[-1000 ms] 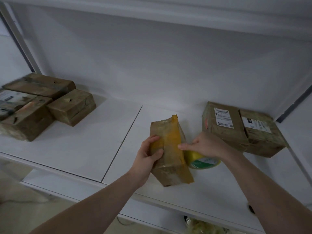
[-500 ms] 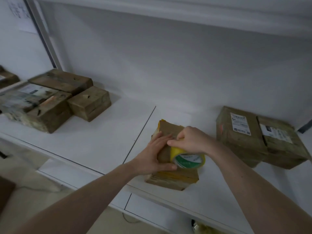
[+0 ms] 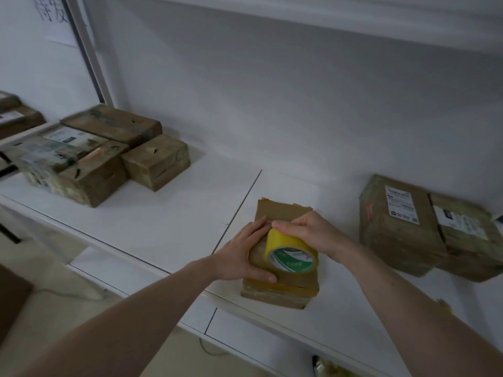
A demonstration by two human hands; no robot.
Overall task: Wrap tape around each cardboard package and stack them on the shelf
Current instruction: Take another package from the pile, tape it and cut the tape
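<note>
a: what's the surface?

b: a white shelf [image 3: 168, 227], made of panels with a thin seam running front to back near the middle.

a: what lies on it?

b: at the left, a cluster of brown boxes [image 3: 103, 156] touching one another, some with white labels. near the front edge, just right of the seam, a flat cardboard package [image 3: 280, 287] with yellowish tape on it. at the right, well apart from the cluster, two labelled boxes [image 3: 424, 229] side by side, touching.
</note>
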